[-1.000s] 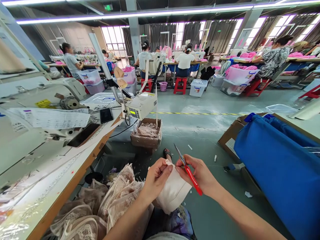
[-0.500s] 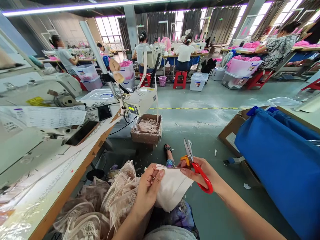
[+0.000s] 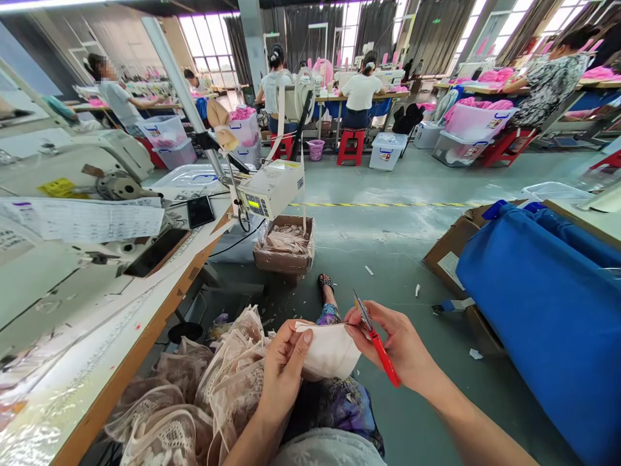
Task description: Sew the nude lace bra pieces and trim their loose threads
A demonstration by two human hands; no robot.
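Note:
Over my lap, a white cloth piece is stretched between my two hands, its top edge nearly level. My left hand pinches its left end, thumb on top. At the right end, my right hand pinches the cloth's corner with thumb and fingertips. The same hand carries scissors with red handles, seen nearly edge-on, blades pointing up and away from the cloth. Beige lace garments lie heaped beside my left forearm.
On the left, a worktable bears a sewing machine and phone. A carton of beige strips stands ahead. Blue cloth hangs at right. Several people sit at machines farther off. Scraps dot the floor.
The scissors have turned from showing both handle loops to nearly edge-on. The cloth's lower part has swung up, so less of it shows. A small white scrap now shows apart from the blades.

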